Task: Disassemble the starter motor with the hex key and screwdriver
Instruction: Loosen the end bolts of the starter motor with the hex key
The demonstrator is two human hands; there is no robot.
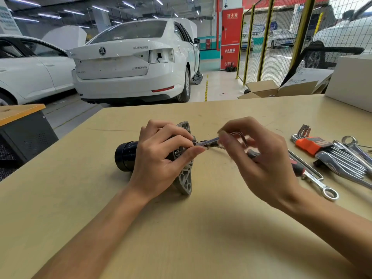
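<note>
Item: we pinch the hex key (209, 142) at its bend in our right hand (261, 158), its long arm running left into a bolt on the starter motor (161, 156), which our left hand (161, 158) grips on the workbench (181, 228).

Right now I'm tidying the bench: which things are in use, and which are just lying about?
In use:
starter motor
hex key
left hand
right hand

Lying about:
hex key set
ring spanner
spanners
cardboard box
</note>
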